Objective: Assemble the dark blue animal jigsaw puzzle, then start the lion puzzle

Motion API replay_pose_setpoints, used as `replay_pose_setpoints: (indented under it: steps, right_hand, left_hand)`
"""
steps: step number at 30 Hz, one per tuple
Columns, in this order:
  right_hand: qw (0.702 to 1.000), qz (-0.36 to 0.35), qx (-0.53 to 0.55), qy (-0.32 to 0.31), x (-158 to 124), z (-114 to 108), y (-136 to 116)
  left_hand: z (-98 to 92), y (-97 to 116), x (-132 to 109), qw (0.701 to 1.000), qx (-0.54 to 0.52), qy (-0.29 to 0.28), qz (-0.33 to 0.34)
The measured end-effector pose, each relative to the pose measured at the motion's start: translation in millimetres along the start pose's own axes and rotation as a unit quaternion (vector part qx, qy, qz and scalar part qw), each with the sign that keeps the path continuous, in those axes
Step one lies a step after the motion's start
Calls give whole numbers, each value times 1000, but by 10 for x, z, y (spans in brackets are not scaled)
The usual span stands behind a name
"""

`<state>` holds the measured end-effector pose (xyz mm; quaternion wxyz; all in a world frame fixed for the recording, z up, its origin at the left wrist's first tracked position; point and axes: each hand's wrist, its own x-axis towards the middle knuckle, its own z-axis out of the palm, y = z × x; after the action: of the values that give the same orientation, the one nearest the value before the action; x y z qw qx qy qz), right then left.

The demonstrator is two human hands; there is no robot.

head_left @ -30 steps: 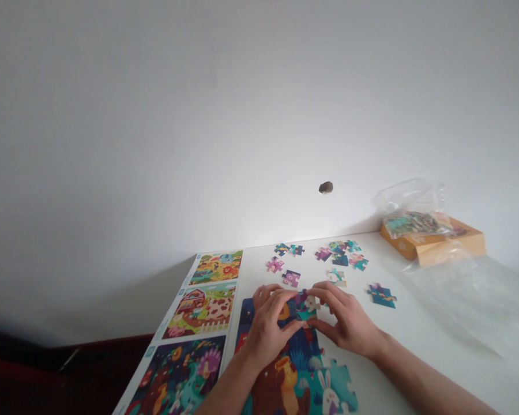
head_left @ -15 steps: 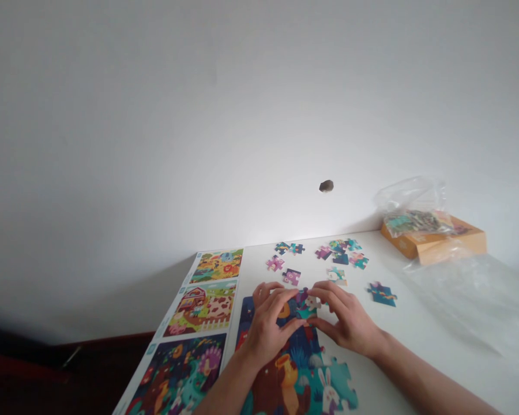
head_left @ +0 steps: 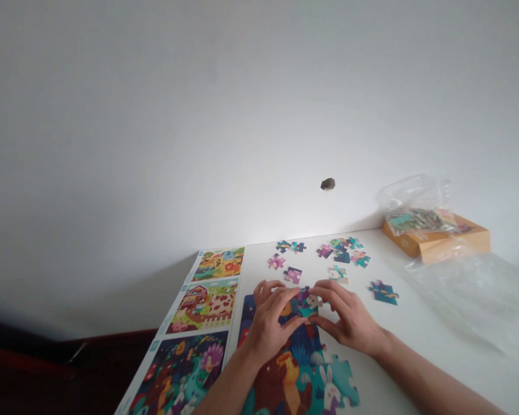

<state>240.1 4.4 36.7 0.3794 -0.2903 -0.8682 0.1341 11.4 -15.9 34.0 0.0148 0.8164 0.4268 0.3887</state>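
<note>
A puzzle piece [head_left: 308,306] is being held against the top edge of a jigsaw [head_left: 303,374], at bottom center of the frame, between the half-closed grips of the left hand [head_left: 268,328] and right hand [head_left: 346,317]. Loose pieces [head_left: 339,251] are being shown on the surface [head_left: 251,271] at center, right of picture cards [head_left: 205,305].
</note>
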Motion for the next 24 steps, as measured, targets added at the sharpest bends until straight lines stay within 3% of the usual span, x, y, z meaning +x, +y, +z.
replay_pose_setpoints:
  steps: [12, 24]
  right_hand:
    - [1000, 2, 3, -2, 0, 5, -3]
    - [1000, 8, 15, -1, 14, -5, -13]
  left_hand:
    - [23, -30, -17, 1000, -5, -9, -7]
    - [-7, -6, -8, 999, 18, 23, -14]
